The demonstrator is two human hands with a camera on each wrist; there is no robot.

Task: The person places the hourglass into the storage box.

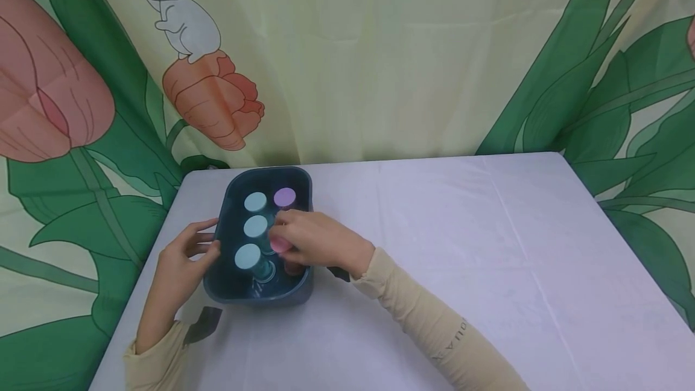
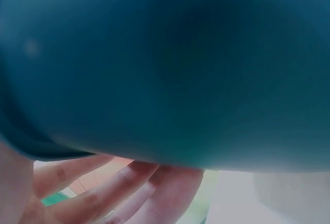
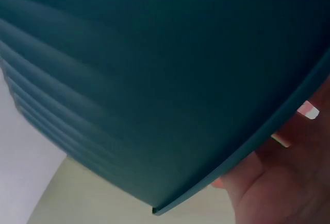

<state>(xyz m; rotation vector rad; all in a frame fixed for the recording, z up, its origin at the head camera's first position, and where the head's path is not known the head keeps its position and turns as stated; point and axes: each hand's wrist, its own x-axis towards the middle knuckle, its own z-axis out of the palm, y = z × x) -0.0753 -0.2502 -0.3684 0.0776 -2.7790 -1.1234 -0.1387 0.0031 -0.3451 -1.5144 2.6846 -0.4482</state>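
A dark blue plastic bin (image 1: 307, 287) holds several small bottles standing in it. Three of them, with light blue lids (image 1: 248, 256), form a row along its left half. On the right half a purple-lidded bottle (image 1: 285, 197) stands at the back. In front of it, my right hand (image 1: 312, 239) reaches over the right rim and pinches a bottle with a pink lid (image 1: 280, 245); its fingers partly cover that bottle. My left hand (image 1: 187, 258) rests against the bin's left side with fingers extended. In the left wrist view, these fingers (image 2: 124, 190) lie along the bin wall (image 2: 154, 80).
The bin sits at the back left of a white-covered table (image 1: 445, 246). Behind the table hangs a curtain (image 1: 380, 65) printed with plants and a small animal on a carrot. The bin's ribbed wall (image 3: 129, 105) fills most of the right wrist view.
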